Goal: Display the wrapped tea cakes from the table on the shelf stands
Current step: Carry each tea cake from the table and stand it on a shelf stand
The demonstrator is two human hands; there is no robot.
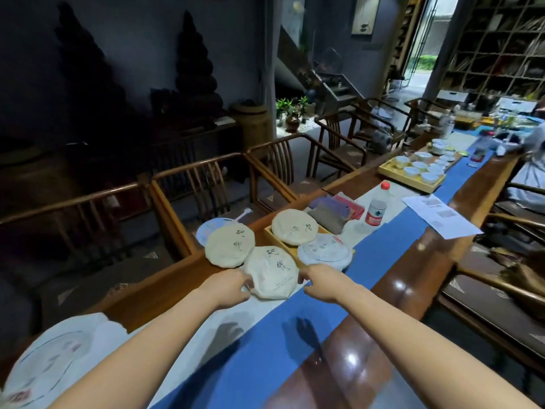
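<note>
Your left hand (231, 286) and right hand (320, 283) grip opposite edges of nearest tea cake (271, 271) on long wooden table (413, 261). 2nd cake (229, 245) touching behind-left; 2 more on yellow tray (269, 233). Water bottle (377, 208) upright beyond.

Single head view, wide-angle, looking forward and down along table (392, 278); near edges blurred, probably lens distortion.
</note>
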